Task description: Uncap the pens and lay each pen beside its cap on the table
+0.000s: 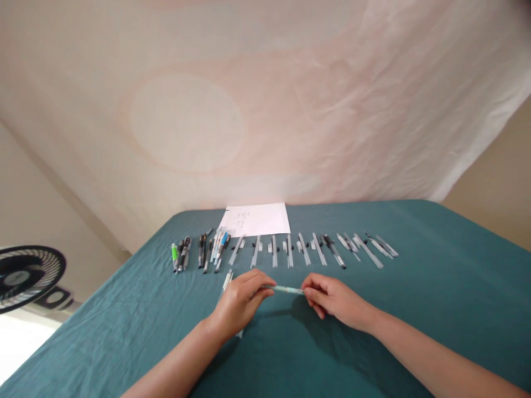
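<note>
A slim pale green pen [286,289] lies level between my two hands, just above the cloth. My left hand [244,296] pinches its left end between thumb and fingers. At the other end, the fingertips of my right hand [327,296] are closed on the pen's tip. A white pen [226,281] on the cloth is partly covered by my left hand. Below that hand, the end of a clear piece [240,333] shows; I cannot tell whether it belongs to the white pen.
Beyond my hands runs a row of clear pen barrels [274,251] with small parts beside them. Several assembled pens [219,246] are grouped to the left, near a green pen [174,254]. A written paper sheet [265,218] lies behind. A fan [25,279] stands left of the table.
</note>
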`<state>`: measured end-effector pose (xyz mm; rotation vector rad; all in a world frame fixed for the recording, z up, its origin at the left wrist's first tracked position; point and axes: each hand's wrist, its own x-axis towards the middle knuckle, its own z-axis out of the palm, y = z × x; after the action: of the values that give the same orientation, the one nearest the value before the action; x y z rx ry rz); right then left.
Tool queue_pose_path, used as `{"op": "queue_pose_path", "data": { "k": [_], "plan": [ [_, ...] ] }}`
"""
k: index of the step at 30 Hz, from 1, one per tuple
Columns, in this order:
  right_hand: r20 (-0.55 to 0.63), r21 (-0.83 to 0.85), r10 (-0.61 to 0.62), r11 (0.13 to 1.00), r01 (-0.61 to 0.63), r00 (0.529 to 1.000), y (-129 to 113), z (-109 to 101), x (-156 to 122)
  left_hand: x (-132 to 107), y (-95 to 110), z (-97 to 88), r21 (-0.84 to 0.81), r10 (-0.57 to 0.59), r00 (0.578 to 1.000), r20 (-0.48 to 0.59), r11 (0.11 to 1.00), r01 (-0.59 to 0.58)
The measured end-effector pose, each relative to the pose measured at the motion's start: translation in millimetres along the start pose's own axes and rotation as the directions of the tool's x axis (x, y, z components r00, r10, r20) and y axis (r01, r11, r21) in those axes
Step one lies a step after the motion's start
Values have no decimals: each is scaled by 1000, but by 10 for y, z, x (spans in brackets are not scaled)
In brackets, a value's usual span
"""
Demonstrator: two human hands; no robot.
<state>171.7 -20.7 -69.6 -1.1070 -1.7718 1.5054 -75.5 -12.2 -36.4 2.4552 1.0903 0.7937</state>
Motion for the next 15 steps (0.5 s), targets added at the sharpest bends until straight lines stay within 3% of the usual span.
{"op": "queue_pose_path", "data": {
  "k": [3, 10, 15],
  "plan": [
    [-12, -22, -1, 1000, 1, 1000, -4, 18, -1, 6, -18, 0, 28, -31, 999, 30, 999, 30],
    [-125, -393, -95, 919, 39, 988, -59, 49, -20, 27, -2, 6, -16, -139, 990, -10, 990, 139],
    [-141, -486, -108, 874, 26, 984, -67, 85, -27, 44, -15, -4, 32, -189, 982, -19, 981, 190]
  ]
}}
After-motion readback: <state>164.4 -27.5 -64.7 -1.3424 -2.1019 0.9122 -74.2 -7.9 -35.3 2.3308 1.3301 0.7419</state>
